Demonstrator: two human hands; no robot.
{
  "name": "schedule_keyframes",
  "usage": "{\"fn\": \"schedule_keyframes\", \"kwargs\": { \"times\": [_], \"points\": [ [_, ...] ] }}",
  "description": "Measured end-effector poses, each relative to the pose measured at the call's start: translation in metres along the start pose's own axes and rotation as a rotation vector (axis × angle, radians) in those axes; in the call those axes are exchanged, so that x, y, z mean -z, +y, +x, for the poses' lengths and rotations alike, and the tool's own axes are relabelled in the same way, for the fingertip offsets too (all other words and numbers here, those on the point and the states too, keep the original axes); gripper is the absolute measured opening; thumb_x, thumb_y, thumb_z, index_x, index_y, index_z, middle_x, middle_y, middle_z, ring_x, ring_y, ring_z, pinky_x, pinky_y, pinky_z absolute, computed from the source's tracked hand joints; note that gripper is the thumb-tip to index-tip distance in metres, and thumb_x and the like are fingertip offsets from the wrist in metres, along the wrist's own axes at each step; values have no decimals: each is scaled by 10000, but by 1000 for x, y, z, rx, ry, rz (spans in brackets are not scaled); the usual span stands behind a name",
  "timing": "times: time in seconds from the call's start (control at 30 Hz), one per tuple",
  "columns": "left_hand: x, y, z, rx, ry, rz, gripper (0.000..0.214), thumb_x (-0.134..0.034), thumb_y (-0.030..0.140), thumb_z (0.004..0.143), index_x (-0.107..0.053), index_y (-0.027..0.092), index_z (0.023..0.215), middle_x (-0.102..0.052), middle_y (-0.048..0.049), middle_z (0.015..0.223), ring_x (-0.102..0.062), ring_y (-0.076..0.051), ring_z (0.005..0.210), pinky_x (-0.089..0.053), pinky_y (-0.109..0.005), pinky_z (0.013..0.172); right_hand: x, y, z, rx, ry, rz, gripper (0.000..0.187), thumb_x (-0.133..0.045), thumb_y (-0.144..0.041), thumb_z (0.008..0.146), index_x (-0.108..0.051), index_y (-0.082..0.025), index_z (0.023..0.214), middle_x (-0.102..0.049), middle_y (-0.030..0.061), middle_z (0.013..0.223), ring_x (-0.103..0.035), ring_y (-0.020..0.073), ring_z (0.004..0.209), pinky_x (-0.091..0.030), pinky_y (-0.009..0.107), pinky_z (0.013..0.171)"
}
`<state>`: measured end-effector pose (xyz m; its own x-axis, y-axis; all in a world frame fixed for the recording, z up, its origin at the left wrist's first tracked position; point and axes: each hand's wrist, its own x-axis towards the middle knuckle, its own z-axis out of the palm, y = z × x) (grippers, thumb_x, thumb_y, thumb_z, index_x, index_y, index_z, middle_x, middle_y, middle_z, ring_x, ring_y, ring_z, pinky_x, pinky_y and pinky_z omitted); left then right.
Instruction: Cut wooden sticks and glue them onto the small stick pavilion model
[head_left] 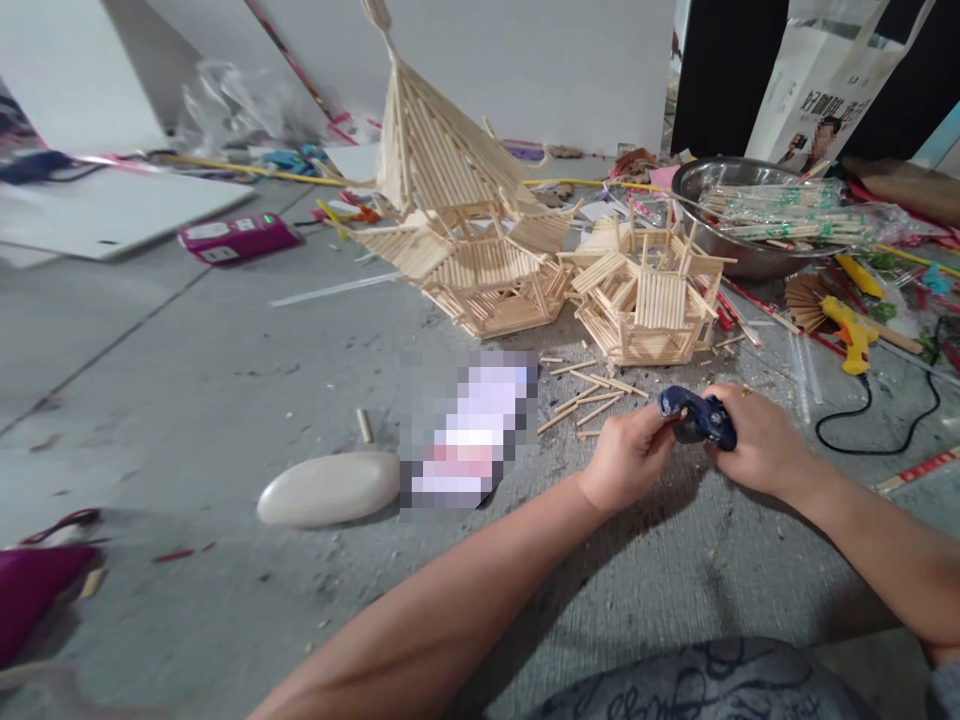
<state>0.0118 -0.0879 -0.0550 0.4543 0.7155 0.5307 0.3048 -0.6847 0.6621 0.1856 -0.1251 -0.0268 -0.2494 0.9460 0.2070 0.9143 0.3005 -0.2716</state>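
My right hand (pixel 757 443) is closed around a small dark blue tool (pixel 699 418), which looks like a cutter or a glue gun. My left hand (pixel 626 460) pinches at the tool's front end; whether a thin stick is between its fingers I cannot make out. Both hands hover low over the grey floor. Just beyond them lie loose cut wooden sticks (pixel 592 392). Further back stand a small stick-built pavilion (pixel 651 303) and a larger stick-built pavilion with a tall pointed roof (pixel 450 190).
A smooth white stone (pixel 330 488) and a blurred-out flat item (pixel 469 430) lie at the left of my hands. A steel bowl (pixel 705 185) holds packets of sticks. A yellow glue gun (pixel 851 335) with a black cable lies at right. A magenta box (pixel 236 238) and white boards lie at back left.
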Motion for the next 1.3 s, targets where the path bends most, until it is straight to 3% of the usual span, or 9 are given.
{"fn": "schedule_keyframes", "kwargs": {
  "times": [0.57,1.3],
  "points": [
    [5,6,2,102,-80,22,132,-430,133,732,-520,163,641,-518,27,530,-467,-76,477,-364,-180,491,1,1,-1,-13,-33,-80,288,-498,-261,658,-496,-152,925,-614,84,769,-579,234,693,-374,306,594],
    [3,10,1,193,-118,-38,156,-431,188,772,-525,165,649,-528,22,525,-484,-88,481,-364,-190,485,-3,2,-1,-81,0,-68,183,-491,-254,640,-488,-206,817,-623,32,701,-585,194,636,-322,264,540]
  ]
}}
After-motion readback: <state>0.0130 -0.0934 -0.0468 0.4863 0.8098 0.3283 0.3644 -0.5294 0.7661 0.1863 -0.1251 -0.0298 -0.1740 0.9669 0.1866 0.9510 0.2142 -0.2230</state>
